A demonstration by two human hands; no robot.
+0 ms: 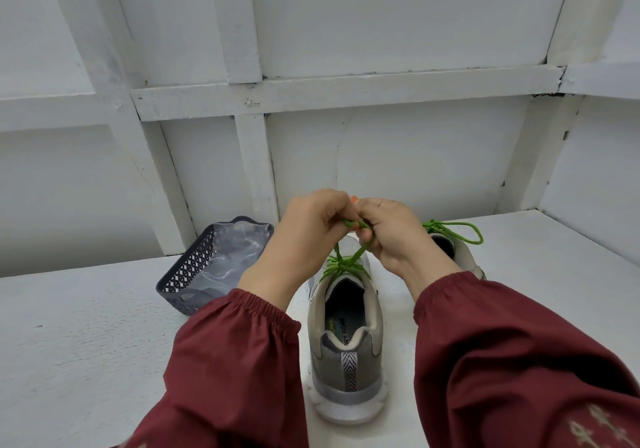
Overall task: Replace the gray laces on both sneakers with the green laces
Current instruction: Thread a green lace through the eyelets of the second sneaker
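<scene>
A gray sneaker (346,354) stands on the white table with its heel toward me, and a green lace (343,264) is threaded through its eyelets. Above its tongue, my left hand (308,236) and my right hand (391,236) meet, each pinching a strand of that green lace that rises from the shoe. A second gray sneaker (460,253) sits farther right, mostly hidden behind my right hand, with its own green lace (457,231) tied in a looped bow.
A dark gray perforated basket (187,274) holding crumpled clear plastic stands to the left of the sneakers. A white panelled wall (346,94) rises behind the white table (86,343).
</scene>
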